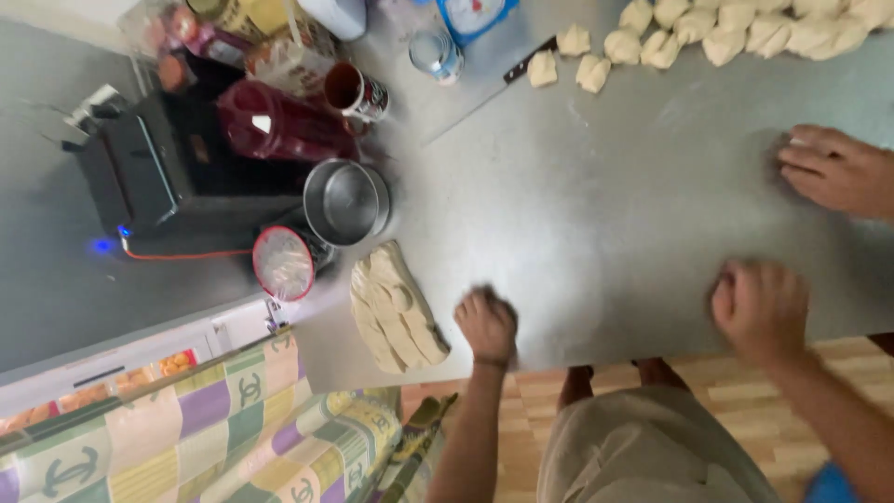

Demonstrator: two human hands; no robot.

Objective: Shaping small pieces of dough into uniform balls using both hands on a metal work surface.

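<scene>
Left hand (486,324) rests curled on the steel table (577,214), just right of the slab of cut dough (396,307). Right hand (762,307), blurred, seems closed in a fist, contents unclear. Another person's hand (833,170) lies flat at far right

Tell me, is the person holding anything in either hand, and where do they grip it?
It cannot be told. The left hand and right hand are curled down on the metal table, blurred, hiding whatever may lie under them. The dough slab lies untouched beside the left hand.
</scene>
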